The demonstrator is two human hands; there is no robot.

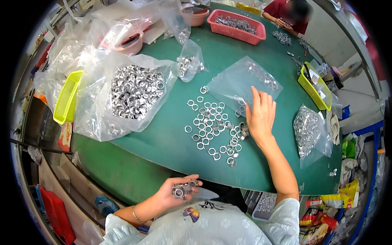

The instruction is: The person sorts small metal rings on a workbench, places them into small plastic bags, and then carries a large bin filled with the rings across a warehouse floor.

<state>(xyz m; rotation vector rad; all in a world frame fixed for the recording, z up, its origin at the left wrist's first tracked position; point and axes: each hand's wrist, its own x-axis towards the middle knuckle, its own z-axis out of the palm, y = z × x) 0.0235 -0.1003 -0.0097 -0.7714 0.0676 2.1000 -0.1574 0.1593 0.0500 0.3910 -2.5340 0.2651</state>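
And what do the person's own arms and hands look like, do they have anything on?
The left hand and right hand are bare, with no gloves. A thin, pale bracelet circles the left wrist; the right wrist has nothing on it. Loose, pale blue-white sleeves cover the upper arms, leaving both forearms bare.

Green table (pixel 171 136) with loose metal rings (pixel 209 123), clear plastic bags (pixel 96 90), pink tray (pixel 240 36), yellow basket (pixel 313 91)
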